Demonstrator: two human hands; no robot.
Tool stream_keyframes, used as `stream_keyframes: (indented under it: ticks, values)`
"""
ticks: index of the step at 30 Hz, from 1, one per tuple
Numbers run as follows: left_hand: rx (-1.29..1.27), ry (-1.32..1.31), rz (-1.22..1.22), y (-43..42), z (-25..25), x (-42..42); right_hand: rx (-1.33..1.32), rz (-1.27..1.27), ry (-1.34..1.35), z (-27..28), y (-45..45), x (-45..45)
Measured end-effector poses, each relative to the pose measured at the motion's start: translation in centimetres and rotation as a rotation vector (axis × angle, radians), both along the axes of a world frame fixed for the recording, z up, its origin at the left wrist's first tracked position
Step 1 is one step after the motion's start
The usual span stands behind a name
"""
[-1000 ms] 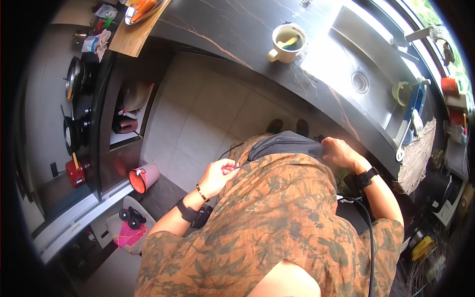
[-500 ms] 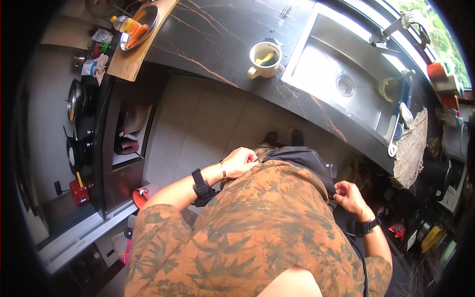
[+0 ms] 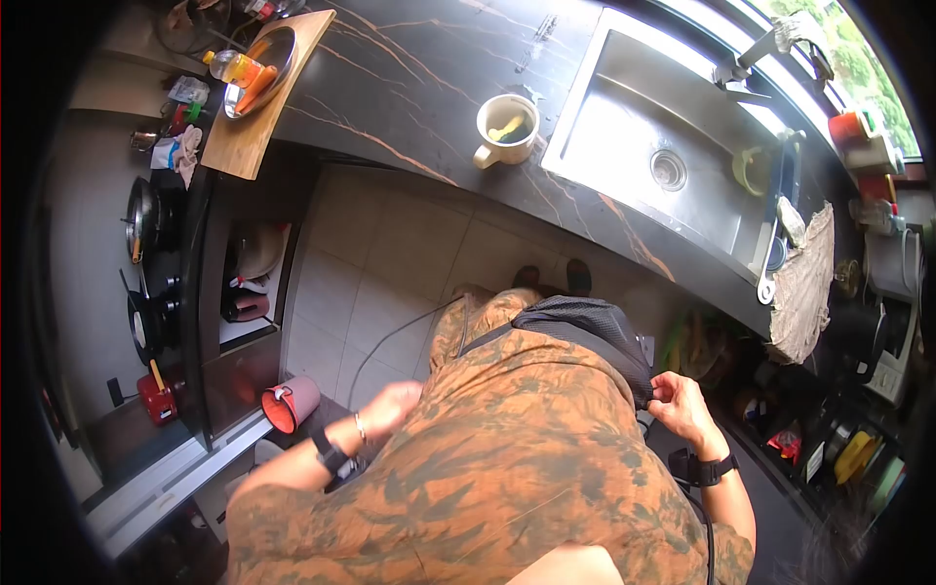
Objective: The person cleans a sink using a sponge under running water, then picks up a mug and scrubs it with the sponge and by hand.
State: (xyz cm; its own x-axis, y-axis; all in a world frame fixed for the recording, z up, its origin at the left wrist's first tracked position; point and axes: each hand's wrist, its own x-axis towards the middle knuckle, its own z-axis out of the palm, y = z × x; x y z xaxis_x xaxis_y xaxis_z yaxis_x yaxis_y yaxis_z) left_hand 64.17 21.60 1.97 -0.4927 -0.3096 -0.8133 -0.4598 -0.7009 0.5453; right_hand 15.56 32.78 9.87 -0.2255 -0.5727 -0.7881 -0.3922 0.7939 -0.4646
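Observation:
A black waist bag (image 3: 585, 327) sits at the front of my body, over an orange shirt (image 3: 507, 458) with a dark leaf pattern. At the bag's right end, my right hand (image 3: 682, 408) has its thumb and fingers pinched together on the bag's edge. My left hand (image 3: 392, 408) is by the left side of the shirt, smeared by motion, its fingertips hidden. A thin dark cable (image 3: 385, 339) loops over the floor near that hand. Both wrists carry black straps.
A cream mug (image 3: 507, 132) with something yellow inside stands on the dark counter (image 3: 390, 88), left of the sink (image 3: 624, 97). A wooden board (image 3: 234, 146) bears a metal plate with carrots and a bottle. A pink bin (image 3: 292, 403) stands on the floor at left.
My left hand has moved away from the waist bag, down and left to the shirt's side. My right hand stays at the bag's end. The view has shifted slightly.

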Motion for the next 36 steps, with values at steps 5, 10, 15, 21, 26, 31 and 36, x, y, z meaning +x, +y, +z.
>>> stream_keyframes:
  ticks: [5, 10, 15, 21, 26, 31, 36]
  values:
    - [0.172, -0.019, 0.165, 8.9, 1.7, 2.0, -0.027, 0.129, 0.017, -0.1, -2.1, -0.4]
    - [-0.083, -0.113, 0.262, 10.9, 2.9, -1.3, 0.008, 0.231, 0.001, 0.0, -3.6, -1.1]
    - [-0.473, -0.247, 0.234, 11.4, 2.7, -3.9, 0.022, 0.295, -0.007, 0.7, -3.6, -1.4]
    - [-0.891, -0.358, 0.083, 7.1, 2.0, -5.2, 0.078, 0.201, -0.127, 1.4, 0.7, -2.5]
    - [-1.042, -0.204, -0.094, -1.4, 5.2, -9.6, 0.274, -0.172, -0.433, 0.6, 9.4, -2.8]
    - [-0.99, -0.128, -0.658, -7.3, 3.7, -14.1, 0.319, -0.641, -0.733, -0.9, 15.6, 2.2]
    - [-0.642, 0.148, -0.847, -11.8, 4.0, -13.7, 0.329, -0.532, -0.777, 0.4, 11.8, 2.7]
